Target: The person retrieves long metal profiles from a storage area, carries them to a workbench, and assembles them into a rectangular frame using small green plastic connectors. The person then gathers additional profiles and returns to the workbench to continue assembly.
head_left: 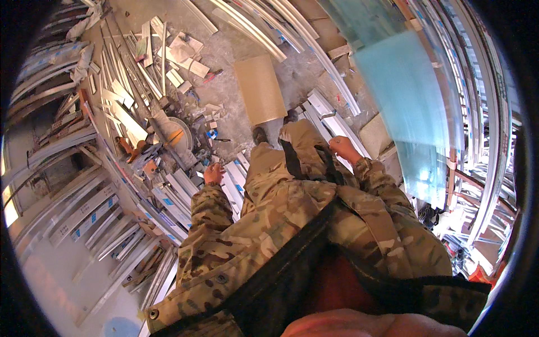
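Observation:
My left hand (214,173) hangs beside my left leg, above long pale profiles (231,182) with blue labels. Its fingers are loosely bent and apart, and nothing shows in them. At my right thigh, my right hand (344,149) is curled closed, with no object visible in it. White profiles (331,115) lie on the floor just past that hand. Both arms are in camouflage sleeves. A brown flat board (259,90) lies on the floor ahead of my shoes (260,135).
Wood offcuts (182,53) litter the floor at far left, near a round saw-like machine (173,135). Bluish glass sheets (401,84) stand on the right beside racked long profiles (477,112). More profiles (90,205) fill racks on the left.

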`<state>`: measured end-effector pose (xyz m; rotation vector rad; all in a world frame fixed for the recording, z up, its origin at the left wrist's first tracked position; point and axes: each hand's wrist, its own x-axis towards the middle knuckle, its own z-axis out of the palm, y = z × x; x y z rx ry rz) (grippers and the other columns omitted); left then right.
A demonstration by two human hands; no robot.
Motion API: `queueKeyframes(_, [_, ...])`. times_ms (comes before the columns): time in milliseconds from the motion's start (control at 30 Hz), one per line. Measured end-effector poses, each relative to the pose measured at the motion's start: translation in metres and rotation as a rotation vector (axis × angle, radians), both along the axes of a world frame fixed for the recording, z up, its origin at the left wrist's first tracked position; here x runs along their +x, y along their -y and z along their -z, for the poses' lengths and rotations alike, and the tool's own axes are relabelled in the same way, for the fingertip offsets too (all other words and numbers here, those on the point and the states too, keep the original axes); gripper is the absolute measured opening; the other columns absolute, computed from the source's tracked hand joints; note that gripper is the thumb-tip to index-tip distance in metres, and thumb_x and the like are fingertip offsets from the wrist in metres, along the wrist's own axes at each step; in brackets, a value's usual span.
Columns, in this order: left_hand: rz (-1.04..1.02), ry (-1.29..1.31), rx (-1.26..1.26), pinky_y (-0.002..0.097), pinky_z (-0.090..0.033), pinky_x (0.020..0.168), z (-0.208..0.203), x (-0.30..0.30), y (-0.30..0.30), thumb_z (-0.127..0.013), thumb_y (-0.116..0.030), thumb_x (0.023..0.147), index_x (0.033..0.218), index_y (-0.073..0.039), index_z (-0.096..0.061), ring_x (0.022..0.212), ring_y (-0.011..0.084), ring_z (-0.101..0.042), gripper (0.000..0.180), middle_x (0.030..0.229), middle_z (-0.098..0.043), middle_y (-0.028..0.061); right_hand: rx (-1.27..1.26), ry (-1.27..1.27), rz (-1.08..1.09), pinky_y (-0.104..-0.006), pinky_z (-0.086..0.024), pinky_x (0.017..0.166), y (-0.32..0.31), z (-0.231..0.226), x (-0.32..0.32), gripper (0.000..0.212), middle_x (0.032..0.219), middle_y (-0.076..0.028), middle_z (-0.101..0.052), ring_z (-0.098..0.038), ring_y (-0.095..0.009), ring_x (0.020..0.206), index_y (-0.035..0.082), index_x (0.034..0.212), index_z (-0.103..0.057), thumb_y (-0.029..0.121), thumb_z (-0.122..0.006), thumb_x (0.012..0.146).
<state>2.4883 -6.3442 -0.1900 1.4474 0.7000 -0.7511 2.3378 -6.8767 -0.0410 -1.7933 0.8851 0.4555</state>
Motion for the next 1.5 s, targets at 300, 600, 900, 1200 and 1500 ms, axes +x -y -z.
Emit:
queueKeyframes(300, [0.034, -0.102, 0.166, 0.0309, -0.048, 0.045, -0.014, 0.011, 0.029, -0.055, -0.032, 0.089, 0.101, 0.0, -0.061, 0.056, 0.0174, -0.061, 0.035, 0.079, -0.067, 0.0113, -0.01, 0.016, -0.131, -0.032, -0.046, 0.057, 0.021, 0.007, 0.056, 0.03, 0.065, -0.008, -0.061, -0.058, -0.016, 0.059, -0.001, 0.076, -0.062, 0.028, -0.057, 0.084])
queueKeyframes(600, [0.045, -0.113, 0.034, 0.0304, -0.049, 0.046, 0.014, 0.033, 0.046, -0.057, -0.03, 0.088, 0.11, 0.001, -0.059, 0.059, 0.0188, -0.063, 0.039, 0.079, -0.067, 0.0125, -0.008, 0.003, -0.132, -0.0342, -0.046, 0.059, 0.037, 0.004, 0.082, 0.031, 0.064, -0.011, -0.061, -0.058, -0.019, 0.058, -0.001, 0.067, -0.061, 0.025, -0.053, 0.081])
queueKeyframes(900, [-0.042, -0.181, -0.023, 0.0342, -0.046, 0.045, 0.045, 0.112, 0.089, -0.054, -0.025, 0.088, 0.1, 0.003, -0.058, 0.06, 0.0214, -0.061, 0.031, 0.083, -0.066, 0.0137, 0.074, -0.011, -0.082, -0.0317, -0.046, 0.059, 0.112, 0.035, 0.172, 0.028, 0.069, -0.007, -0.063, -0.058, -0.015, 0.063, -0.001, 0.08, -0.065, 0.027, -0.06, 0.078])
queueKeyframes(1200, [0.142, -0.137, 0.096, 0.0312, -0.048, 0.049, -0.017, 0.212, 0.301, -0.056, -0.027, 0.089, 0.113, 0.0, -0.057, 0.063, 0.0203, -0.063, 0.036, 0.084, -0.067, 0.0139, -0.032, 0.152, -0.058, -0.0328, -0.045, 0.052, 0.289, 0.042, 0.293, 0.029, 0.059, -0.006, -0.059, -0.055, -0.013, 0.053, 0.001, 0.07, -0.062, 0.027, -0.058, 0.081])
queueKeyframes(1500, [0.361, 0.08, 0.224, 0.0289, -0.051, 0.056, -0.071, 0.307, 0.374, -0.056, -0.028, 0.09, 0.107, 0.004, -0.06, 0.068, 0.0161, -0.065, 0.037, 0.081, -0.069, 0.0121, 0.056, 0.088, -0.001, -0.0275, -0.042, 0.044, 0.335, 0.043, 0.346, 0.022, 0.066, -0.004, -0.059, -0.053, -0.011, 0.052, 0.003, 0.083, -0.062, 0.025, -0.059, 0.083])
